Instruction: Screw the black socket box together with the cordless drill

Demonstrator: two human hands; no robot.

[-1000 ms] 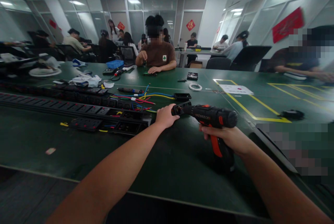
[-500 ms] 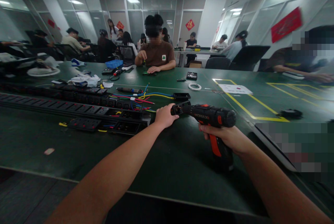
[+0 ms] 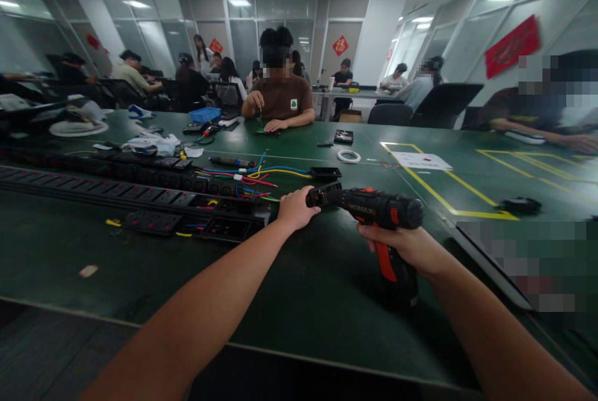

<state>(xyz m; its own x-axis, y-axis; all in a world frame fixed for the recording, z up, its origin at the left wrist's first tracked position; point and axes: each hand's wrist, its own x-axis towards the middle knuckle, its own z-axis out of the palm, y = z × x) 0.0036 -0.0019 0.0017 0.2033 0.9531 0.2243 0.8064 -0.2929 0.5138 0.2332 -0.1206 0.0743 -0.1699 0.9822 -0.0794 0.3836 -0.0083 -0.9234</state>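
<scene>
My right hand (image 3: 406, 245) is wrapped round the grip of a black and orange cordless drill (image 3: 380, 207). The drill's nose points left, at a small black plastic housing (image 3: 321, 194). My left hand (image 3: 298, 208) grips that housing at its left end, above the table. Whether the bit touches a screw inside cannot be made out. Just behind it lies a similar black housing (image 3: 326, 173) with blue and yellow wires (image 3: 280, 169) attached. Left of my hand, long black power strips (image 3: 116, 192) lie side by side, one with an open end section (image 3: 227, 226).
On the green table (image 3: 187, 289) lie a black tool (image 3: 232, 162), a white ring (image 3: 349, 156), a paper sheet (image 3: 423, 160) and a blue tray (image 3: 204, 115). A co-worker (image 3: 279, 96) sits opposite, hands on a small part. A dark panel edge (image 3: 490, 270) lies right.
Almost nothing differs. My hands, the drill and the housing hold the same place; the view has shifted very slightly.
</scene>
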